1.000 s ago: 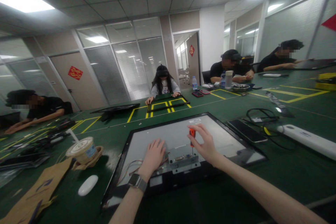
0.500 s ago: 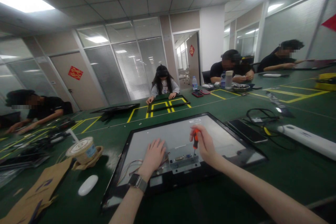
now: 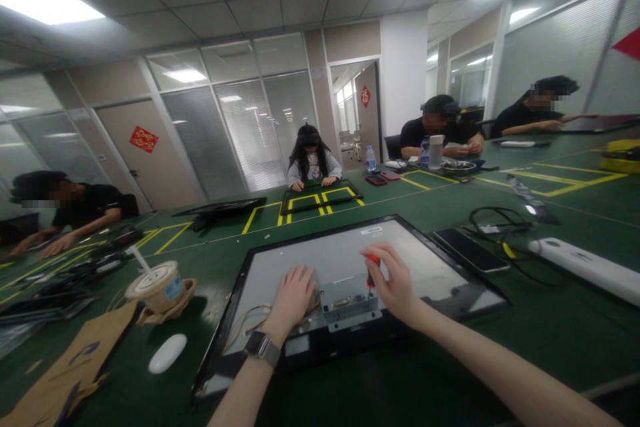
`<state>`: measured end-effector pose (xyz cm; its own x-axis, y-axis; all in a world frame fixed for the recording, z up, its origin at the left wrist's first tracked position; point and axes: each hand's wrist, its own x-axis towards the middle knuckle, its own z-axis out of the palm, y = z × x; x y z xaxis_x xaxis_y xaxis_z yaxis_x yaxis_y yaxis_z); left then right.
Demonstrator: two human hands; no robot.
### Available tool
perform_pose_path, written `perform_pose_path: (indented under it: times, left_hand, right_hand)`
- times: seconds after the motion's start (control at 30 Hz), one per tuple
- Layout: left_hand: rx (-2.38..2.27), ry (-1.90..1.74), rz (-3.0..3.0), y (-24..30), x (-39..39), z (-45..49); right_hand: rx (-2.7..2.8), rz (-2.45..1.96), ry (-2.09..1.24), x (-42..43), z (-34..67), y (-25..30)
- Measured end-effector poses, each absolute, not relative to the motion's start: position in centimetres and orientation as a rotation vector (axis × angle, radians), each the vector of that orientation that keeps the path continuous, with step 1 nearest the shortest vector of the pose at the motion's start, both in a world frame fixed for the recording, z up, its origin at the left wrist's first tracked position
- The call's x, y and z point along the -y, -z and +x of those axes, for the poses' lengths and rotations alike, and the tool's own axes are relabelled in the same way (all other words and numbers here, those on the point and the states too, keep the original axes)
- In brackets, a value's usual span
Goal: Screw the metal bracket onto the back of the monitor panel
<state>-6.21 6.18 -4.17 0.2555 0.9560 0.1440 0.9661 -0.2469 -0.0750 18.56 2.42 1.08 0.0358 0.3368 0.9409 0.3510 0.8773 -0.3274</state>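
Observation:
A flat display panel (image 3: 345, 240) with a black frame lies on the green table, its grey back facing up. My right hand (image 3: 395, 280) grips a red and black screwdriver (image 3: 371, 268), which stands nearly upright with its tip at a metal bracket (image 3: 350, 310) holding connector ports. My left hand (image 3: 293, 293) lies flat on the panel just left of the bracket, fingers stretched out. Thin cables (image 3: 250, 320) run across the panel beside my left wrist. What lies under my left palm is hidden.
To the left are a drink cup (image 3: 156, 283), a white oval case (image 3: 168, 353) and a brown paper bag (image 3: 75, 367). A phone (image 3: 470, 248), a black cable (image 3: 493, 220) and a long white device (image 3: 590, 270) lie right. Several people sit around the table.
My right hand has shifted slightly around the screwdriver, its fingers more extended, while the tip stays at the bracket. My left hand has not moved. The person opposite has moved a hand along the black frame.

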Motion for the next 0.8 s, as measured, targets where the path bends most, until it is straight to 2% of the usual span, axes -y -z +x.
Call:
perform_pose_path:
  times: [0.23, 0.53, 0.8]
  left_hand:
    - [1.818, 0.111, -2.366, 4.3, -6.3, -6.3]
    - [1.808, 0.114, -2.365, 4.7, -6.5, -6.5]
    - [1.829, 0.134, -2.369, 4.5, -6.3, -6.3]
  right_hand:
    - [1.554, -0.570, -0.135, -3.4, 18.7, 0.1]
    - [1.516, -0.588, 0.034, -2.9, 18.6, -1.1]
    - [1.576, -0.551, -0.075, -3.0, 18.7, -0.3]
